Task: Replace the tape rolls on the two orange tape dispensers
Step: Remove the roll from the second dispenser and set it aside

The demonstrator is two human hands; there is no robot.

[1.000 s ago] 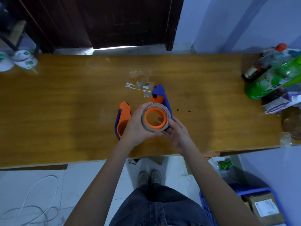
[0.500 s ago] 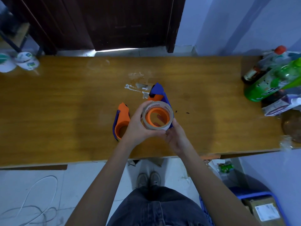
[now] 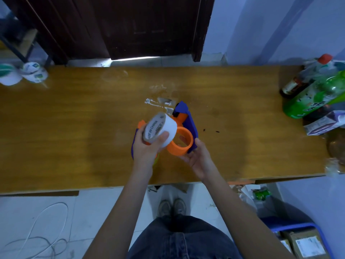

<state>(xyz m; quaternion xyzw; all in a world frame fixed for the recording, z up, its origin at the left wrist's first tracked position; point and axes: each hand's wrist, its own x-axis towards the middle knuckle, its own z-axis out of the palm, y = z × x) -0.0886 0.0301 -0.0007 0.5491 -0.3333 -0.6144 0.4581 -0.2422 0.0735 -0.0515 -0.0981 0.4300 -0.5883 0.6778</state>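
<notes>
- The left hand (image 3: 147, 146), at frame centre, is wrapped around a tape roll (image 3: 160, 130); thumb and fingers are curled onto its white outer face, and the cardboard core, printed "MADE IN CHINA", is turned to the upper left.
- The right hand (image 3: 197, 157), just right of centre, is curled under and around the first dispenser (image 3: 186, 128), which is held above the bench (image 3: 74, 128).
- The orange spool hub (image 3: 180, 144) of this dispenser is seen bare; the roll is held just beside it, at its left edge. Whether the two touch cannot be told.
- Progress, as judged: the roll is off the hub, so the first dispenser is at mid-exchange. Whether this roll is the spent one or the fresh one cannot be told.
- The second dispenser (image 3: 141, 124) lies on the bench behind the left hand and is mostly hidden; its state cannot be told, and it is judged as remaining work.
- No other tape roll can be identified on the bench.
- Containers: bottles (image 3: 315, 94) and a carton (image 3: 324, 124) are grouped at the right end of the bench; two white cups (image 3: 28, 74) stand at the upper left. Their contents are not visible.
- A blue crate (image 3: 298, 238) at the lower right holds cardboard boxes.
</notes>
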